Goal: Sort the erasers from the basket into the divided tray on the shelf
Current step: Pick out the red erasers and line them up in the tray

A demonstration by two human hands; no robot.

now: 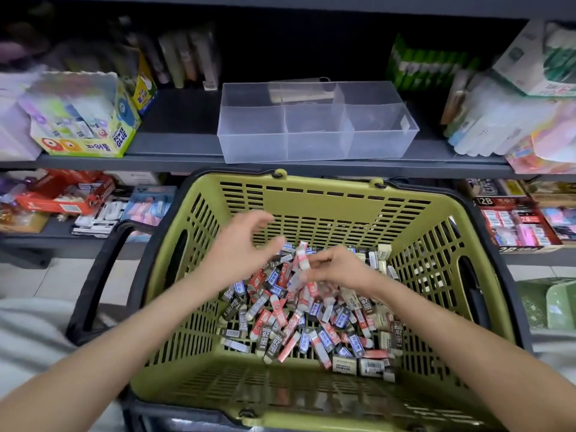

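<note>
Head view. Your left hand (240, 251) hangs over the green basket (311, 188) with its fingers spread and loosely curved, holding nothing. Your right hand (339, 269) is just beside it, its fingers curled and pinching a red-and-white eraser (301, 257), which it holds above the heap (motion blur hides whether it holds one piece or several). The loose erasers (311, 322), in red, blue and black sleeves, cover the basket floor towards the right and far side. The divided tray (255, 145), of clear plastic, stands on the shelf (174, 151) directly beyond the basket's far rim, well apart from both hands. A glue box (93, 145) stands on the same shelf to the tray's left.
</note>
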